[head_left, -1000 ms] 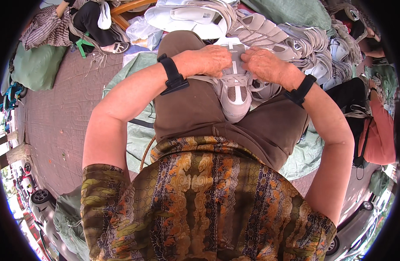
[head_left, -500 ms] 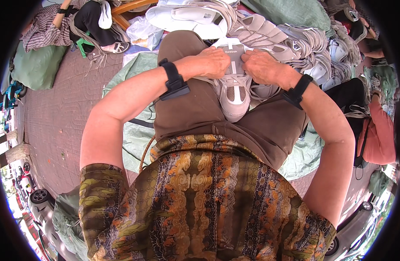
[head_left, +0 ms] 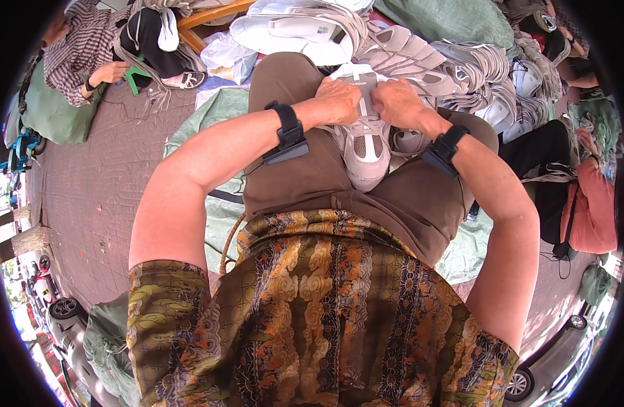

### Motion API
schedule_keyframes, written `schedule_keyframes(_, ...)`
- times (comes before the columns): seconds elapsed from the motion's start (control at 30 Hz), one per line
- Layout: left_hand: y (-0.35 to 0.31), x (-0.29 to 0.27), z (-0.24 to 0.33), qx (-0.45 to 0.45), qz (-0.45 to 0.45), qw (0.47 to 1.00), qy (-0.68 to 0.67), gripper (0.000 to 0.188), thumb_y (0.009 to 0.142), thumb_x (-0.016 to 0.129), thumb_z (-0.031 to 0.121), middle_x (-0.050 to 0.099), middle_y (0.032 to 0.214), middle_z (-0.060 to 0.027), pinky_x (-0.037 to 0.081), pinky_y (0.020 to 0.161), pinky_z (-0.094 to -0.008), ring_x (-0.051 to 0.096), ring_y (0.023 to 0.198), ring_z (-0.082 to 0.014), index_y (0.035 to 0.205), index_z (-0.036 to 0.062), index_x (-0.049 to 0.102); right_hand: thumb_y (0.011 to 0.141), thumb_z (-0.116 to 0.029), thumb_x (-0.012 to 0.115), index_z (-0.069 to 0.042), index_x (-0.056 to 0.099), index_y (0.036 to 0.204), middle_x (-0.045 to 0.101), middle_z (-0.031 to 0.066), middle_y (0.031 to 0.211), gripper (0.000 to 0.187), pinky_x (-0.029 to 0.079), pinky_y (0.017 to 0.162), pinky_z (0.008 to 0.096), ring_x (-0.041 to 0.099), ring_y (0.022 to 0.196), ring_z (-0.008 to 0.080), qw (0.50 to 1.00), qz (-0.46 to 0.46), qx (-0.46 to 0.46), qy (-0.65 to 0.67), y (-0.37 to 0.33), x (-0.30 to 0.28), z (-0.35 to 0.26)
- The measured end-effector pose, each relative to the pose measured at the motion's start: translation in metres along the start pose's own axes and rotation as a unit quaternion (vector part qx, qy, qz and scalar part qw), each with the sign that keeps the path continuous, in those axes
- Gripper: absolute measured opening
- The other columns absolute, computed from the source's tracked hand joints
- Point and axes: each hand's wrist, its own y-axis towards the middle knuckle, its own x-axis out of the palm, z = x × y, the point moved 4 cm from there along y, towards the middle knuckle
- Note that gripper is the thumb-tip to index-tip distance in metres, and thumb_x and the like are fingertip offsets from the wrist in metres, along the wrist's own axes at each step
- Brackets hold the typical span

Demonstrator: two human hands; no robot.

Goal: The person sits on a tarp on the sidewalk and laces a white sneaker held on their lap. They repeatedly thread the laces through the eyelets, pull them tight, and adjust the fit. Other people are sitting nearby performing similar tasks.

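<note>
**Both hands closed in on the shoe's tongue**

We saw little change over the last second: the grey and white shoe stayed on our lap, toe toward our body, and both hands kept working at its far end. Compared with a second earlier, the hands sat slightly tighter together over the tongue, which we judged to mean the work at the shoe's upper was still under way, not finished.

Our left hand was curled closed on the shoe's left side near the tongue. Our right hand pinched narrowly at the tongue's right edge; what lay between its fingers we could not tell. Beyond the shoe lay a heap of pale shoe uppers.
</note>
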Motion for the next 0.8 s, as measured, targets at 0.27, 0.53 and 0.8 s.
schedule_keyframes(0.27, -0.046, -0.002, 0.014, 0.115, 0.109, 0.953, -0.259, 0.009, 0.082, 0.051, 0.012, 0.061, 0.078, -0.0186, 0.045, 0.068, -0.0476, 0.06, 0.08, -0.0374, 0.082, 0.0055, 0.057, 0.087, -0.013, 0.053, -0.003, 0.049, 0.082, 0.052, 0.0068, 0.071, 0.012, 0.045, 0.062, 0.0307, 0.051, 0.067, 0.0161, 0.941, 0.066, 0.002, 0.331, 0.0, -0.012, 0.013)
schedule_keyframes(0.53, -0.156, -0.037, 0.147, 0.41, -0.05, 0.841, -0.35, 0.016, 0.082, 0.056, 0.004, 0.046, 0.066, -0.0139, 0.043, 0.053, -0.0407, 0.051, 0.06, -0.0308, 0.077, -0.0005, 0.041, 0.09, -0.007, 0.044, -0.002, 0.046, 0.082, 0.052, 0.0037, 0.071, 0.009, 0.047, 0.058, 0.0288, 0.054, 0.066, 0.0125, 0.826, -0.083, -0.289, 0.477, -0.002, -0.05, -0.197)
schedule_keyframes(0.8, -0.203, -0.111, 0.137, 0.4, -0.065, 0.783, -0.472, 0.012, 0.089, 0.053, 0.009, 0.047, 0.075, -0.0079, 0.039, 0.058, -0.0373, 0.049, 0.065, -0.0266, 0.084, 0.0046, 0.043, 0.089, -0.009, 0.05, -0.002, 0.053, 0.101, 0.059, 0.0092, 0.091, 0.015, 0.051, 0.064, 0.0284, 0.059, 0.08, 0.0139, 0.817, -0.089, -0.356, 0.446, -0.004, -0.095, -0.206)
